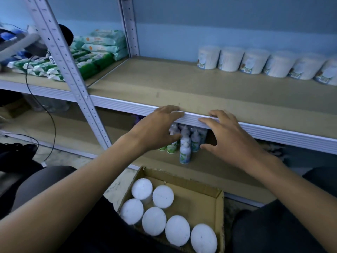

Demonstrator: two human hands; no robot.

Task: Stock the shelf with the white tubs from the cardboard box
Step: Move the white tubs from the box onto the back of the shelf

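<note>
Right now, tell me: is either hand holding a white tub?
No, both the left hand and right hand are open and hold nothing.

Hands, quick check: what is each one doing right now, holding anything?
Left hand: open, fingers spread, holding nothing, at the shelf's front edge.
Right hand: open, fingers spread, holding nothing, fingertips at the same edge.

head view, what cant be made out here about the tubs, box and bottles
- Tubs on the shelf: the row runs off the right edge; labels too blurred to read.
- Box: near side cut off by the bottom edge.
- Bottles: partly hidden behind the left hand and the shelf's rail.
</note>
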